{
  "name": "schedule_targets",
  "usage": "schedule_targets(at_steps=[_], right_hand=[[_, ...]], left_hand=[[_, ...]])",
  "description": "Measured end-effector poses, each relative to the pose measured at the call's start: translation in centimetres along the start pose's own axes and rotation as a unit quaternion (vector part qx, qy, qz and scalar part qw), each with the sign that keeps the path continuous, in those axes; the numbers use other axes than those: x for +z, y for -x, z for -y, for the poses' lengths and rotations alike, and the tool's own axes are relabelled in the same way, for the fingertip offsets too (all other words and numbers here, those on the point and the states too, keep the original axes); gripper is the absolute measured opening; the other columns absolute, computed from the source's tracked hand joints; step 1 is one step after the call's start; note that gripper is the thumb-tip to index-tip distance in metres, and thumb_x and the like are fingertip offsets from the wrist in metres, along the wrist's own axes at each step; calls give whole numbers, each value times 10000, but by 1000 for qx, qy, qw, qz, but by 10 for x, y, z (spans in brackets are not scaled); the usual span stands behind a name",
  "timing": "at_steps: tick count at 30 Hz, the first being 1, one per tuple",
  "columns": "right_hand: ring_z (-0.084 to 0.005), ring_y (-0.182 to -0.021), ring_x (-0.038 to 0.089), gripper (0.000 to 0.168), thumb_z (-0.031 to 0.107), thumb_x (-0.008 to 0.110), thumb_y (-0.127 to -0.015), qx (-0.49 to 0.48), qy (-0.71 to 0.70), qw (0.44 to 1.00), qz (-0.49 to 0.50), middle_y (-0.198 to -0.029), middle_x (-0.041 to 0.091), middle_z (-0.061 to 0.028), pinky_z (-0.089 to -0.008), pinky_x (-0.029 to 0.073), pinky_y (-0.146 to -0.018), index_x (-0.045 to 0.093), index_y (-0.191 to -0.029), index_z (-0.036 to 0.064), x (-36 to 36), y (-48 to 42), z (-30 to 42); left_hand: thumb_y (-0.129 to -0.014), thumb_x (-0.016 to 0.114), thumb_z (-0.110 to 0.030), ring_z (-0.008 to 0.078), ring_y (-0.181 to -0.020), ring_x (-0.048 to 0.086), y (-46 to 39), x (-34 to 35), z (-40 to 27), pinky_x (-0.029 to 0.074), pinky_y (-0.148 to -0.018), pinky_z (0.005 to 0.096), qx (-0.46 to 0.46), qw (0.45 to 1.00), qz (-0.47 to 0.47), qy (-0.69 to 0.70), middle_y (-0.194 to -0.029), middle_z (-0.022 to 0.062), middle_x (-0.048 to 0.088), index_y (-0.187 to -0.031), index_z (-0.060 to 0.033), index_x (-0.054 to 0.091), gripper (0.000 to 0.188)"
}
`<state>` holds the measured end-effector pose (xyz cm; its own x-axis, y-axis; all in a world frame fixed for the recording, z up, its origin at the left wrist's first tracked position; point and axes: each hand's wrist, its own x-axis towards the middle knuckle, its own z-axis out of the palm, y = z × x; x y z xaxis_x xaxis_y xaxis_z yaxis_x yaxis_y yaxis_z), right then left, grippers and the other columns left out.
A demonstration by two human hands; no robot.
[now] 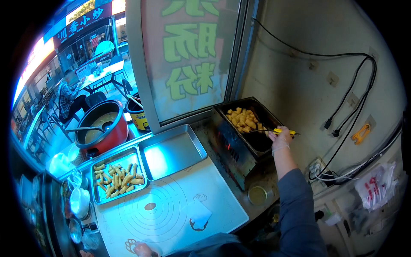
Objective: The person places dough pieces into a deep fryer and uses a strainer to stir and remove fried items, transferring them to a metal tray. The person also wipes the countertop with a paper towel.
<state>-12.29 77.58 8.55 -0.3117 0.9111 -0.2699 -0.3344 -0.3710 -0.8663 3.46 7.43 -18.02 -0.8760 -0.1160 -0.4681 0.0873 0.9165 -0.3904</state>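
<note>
My right hand [281, 138], in a clear glove, grips the yellow handle of a metal cooking utensil [292, 132] over the fryer. The utensil's thin metal part reaches left to golden fried dough pieces [243, 119], heaped at the far side of the dark fryer [229, 146]. Dark oil shows at the near side. My left hand [143, 249] is at the front edge of the white baking mat [167, 221], partly cut off by the picture's rim. Whether it holds anything cannot be seen.
A metal tray [146, 184] holds fried sticks [120, 180] beside a bare metal tray [173, 151]. A red pot [112, 138] of soup with a ladle stands at the window. A folded cloth [200, 212] lies on the mat. Black cables [362, 80] hang on the right wall.
</note>
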Motion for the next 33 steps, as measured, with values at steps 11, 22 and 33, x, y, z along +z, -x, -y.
schedule_targets(at_steps=[11, 22, 33], right_hand=[[-206, -899, 649, 153, 188, 648, -888, -235, 168, 902, 320, -1035, 655, -74, -311, 522, -832, 631, -984, 69, -12, 23, 34], [-314, -1031, 609, 105, 88, 617, -866, -482, 479, 548, 487, -1102, 629, -173, -347, 468, -906, 612, -948, 25, -15, 92, 96], [-287, -701, 664, 191, 198, 628, -838, -286, 562, 702, 330, -849, 664, -147, -341, 525, -703, 623, -921, 27, -4, 51, 116]], left_hand=[[-705, 700, -382, 238, -924, 646, -1, -1, -7, 521, -696, 349, 1, 1000, -1, 3, -1018, 123, 662, -902, -96, 722, 348], [-709, 695, -381, 238, -941, 643, 1, -5, -5, 521, -698, 350, 4, 1000, 5, -3, -1022, 119, 661, -900, -103, 725, 338], [-712, 690, -379, 238, -959, 640, 6, -14, -6, 520, -699, 352, 9, 1000, 10, -9, -1027, 115, 661, -897, -111, 727, 328]])
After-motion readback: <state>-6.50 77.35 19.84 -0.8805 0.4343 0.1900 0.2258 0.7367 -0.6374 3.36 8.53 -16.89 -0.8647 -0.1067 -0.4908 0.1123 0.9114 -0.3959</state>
